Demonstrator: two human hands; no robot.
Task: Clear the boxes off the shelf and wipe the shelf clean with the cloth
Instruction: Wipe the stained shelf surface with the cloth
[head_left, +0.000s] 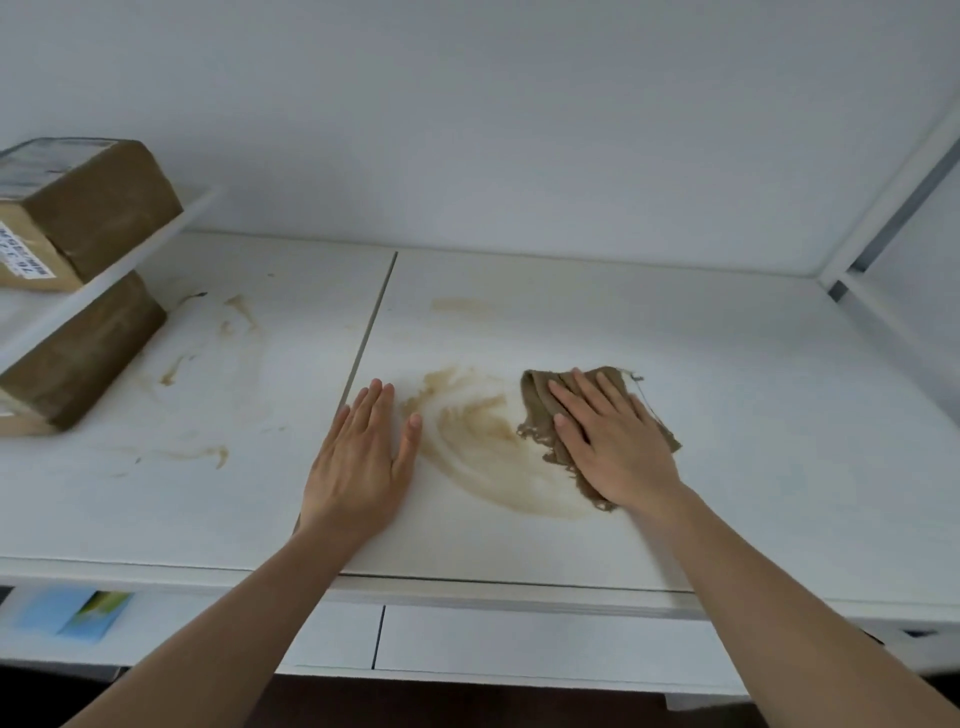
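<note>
The right hand (618, 447) presses flat, fingers straight, on a crumpled brown cloth (540, 395) right of centre, beside a curved tan smear (483, 447) on the smooth white shelf (753, 415). The left hand (363, 462) lies open and flat on the bare board, holding nothing. Two brown tape-wrapped boxes (88, 208) sit stacked at upper left

We see a white matt shelf board (675, 364), smooth, smeared with brown, dull stains (478, 447). The crumpled brown cloth (540, 415) looks coarse-woven with frayed, ragged edges. Two brown cardboard boxes, the upper (98, 208) and the lower (83, 353), seem wrapped in faintly glossy tape, with white paper labels (26, 249). A grey metal-looking strip (904, 208) runs along the white frame.
</note>
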